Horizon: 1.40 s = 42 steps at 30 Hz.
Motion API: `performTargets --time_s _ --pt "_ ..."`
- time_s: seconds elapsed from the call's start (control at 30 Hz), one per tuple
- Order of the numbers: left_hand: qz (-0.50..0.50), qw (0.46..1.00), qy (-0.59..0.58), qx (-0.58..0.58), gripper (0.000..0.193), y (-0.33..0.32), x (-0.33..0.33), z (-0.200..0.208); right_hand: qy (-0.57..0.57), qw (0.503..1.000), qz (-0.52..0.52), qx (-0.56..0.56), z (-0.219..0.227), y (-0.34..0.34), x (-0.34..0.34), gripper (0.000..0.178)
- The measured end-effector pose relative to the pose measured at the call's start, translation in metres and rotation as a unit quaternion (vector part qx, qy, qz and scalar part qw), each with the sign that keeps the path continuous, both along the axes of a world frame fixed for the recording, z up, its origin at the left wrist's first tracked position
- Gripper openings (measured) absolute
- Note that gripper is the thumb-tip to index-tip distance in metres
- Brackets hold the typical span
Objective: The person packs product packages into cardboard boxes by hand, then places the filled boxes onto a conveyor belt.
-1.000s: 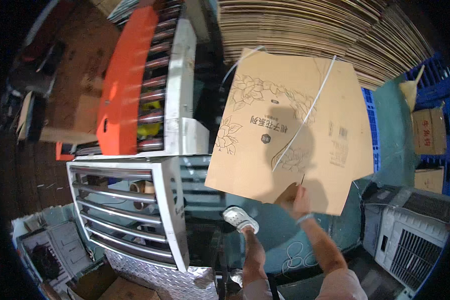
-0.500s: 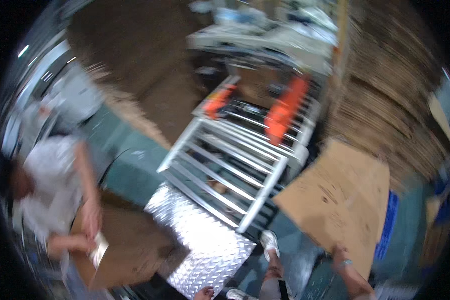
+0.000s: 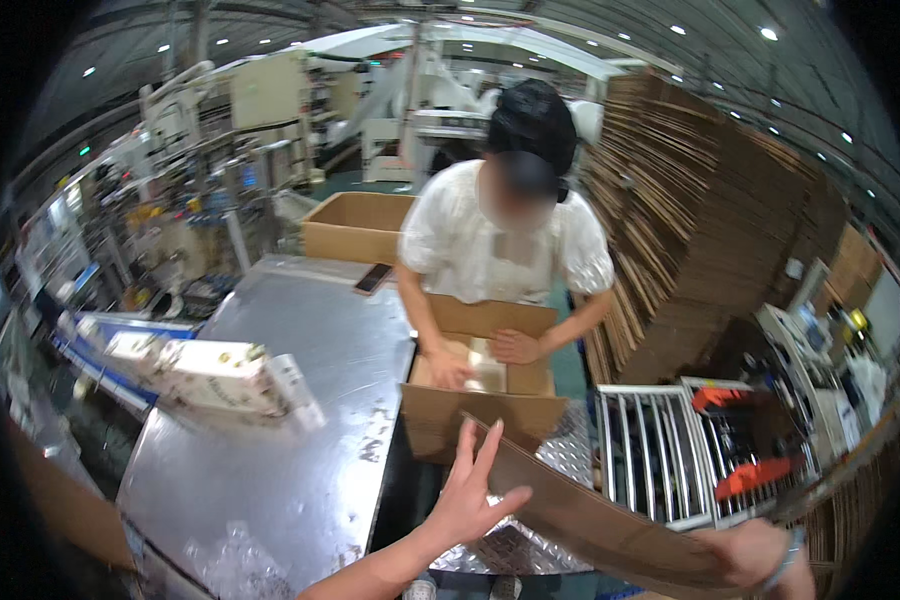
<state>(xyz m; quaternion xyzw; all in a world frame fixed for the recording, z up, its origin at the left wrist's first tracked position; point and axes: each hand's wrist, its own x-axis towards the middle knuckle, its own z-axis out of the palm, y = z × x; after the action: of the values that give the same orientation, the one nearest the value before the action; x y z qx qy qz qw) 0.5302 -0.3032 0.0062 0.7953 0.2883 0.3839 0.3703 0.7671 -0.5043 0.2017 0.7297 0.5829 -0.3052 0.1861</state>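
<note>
My left hand (image 3: 467, 497) is spread flat against one still-flat cardboard sheet (image 3: 580, 510) at 6 o'clock, my right hand (image 3: 755, 553) clamps its 5 o'clock end, so folding isn't started, while a co-worker (image 3: 505, 235) fills one open box (image 3: 480, 385) beside the table (image 3: 280, 420).

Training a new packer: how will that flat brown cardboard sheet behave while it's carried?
The flat brown cardboard sheet probably feels light, since the right hand grips one end. It likely flexes: it spans wide, the left hand steadying it.
</note>
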Motion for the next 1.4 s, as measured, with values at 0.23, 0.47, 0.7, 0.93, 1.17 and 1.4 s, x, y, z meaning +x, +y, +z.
performTargets --time_s 0.23,0.47,0.7,0.93,1.17,1.4 --pt "0.301 0.946 -0.083 -0.083 0.098 0.078 -0.009 -0.043 0.307 0.938 0.115 0.115 -0.166 0.081 -0.007 0.064" --pt "0.151 0.911 -0.251 -0.29 0.089 0.046 -0.059 -0.027 0.242 0.969 0.026 0.049 -0.134 0.072 0.058 0.049" --pt "-0.06 0.98 0.128 -0.136 0.084 0.041 -0.105 0.071 0.084 0.915 0.016 0.395 -0.124 0.095 0.093 0.014" --pt "-0.143 0.815 0.546 0.127 0.098 0.049 -0.131 -0.035 0.103 0.96 0.116 0.234 -0.221 0.127 -0.089 0.085" --pt "-0.248 0.907 0.274 0.201 0.052 0.126 -0.14 -0.017 -0.025 0.943 0.14 0.3 -0.265 0.114 -0.135 0.061" --pt "-0.253 0.877 0.409 -0.023 0.069 0.144 -0.184 0.047 0.279 0.9 0.026 0.334 -0.125 0.039 -0.174 0.059"
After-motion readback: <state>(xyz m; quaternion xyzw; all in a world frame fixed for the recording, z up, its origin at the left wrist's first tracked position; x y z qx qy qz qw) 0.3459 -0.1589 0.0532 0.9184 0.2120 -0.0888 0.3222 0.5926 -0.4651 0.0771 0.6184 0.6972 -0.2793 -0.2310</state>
